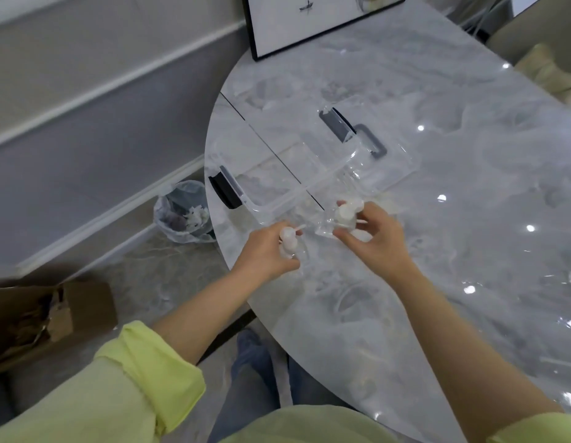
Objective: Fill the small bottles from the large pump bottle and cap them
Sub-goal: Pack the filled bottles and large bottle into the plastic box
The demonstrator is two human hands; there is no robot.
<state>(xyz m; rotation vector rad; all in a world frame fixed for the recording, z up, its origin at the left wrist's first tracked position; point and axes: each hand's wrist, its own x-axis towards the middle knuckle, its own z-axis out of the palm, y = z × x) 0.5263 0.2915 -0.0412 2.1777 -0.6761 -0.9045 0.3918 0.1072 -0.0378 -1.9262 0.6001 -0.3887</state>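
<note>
Over table edge (233, 266): small clear bottles, white pump caps (347, 215), blurred.

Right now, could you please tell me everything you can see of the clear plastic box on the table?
The clear plastic box is see-through, hard-looking and shallow, with rounded corners and a dark grey latch at each end. It sits open, near the table edge by the wall. Its clear lid, with a grey handle, lies beside it, on the side away from the wall, apparently overlapping it. I cannot make out any contents. Neither hand touches it.
</note>
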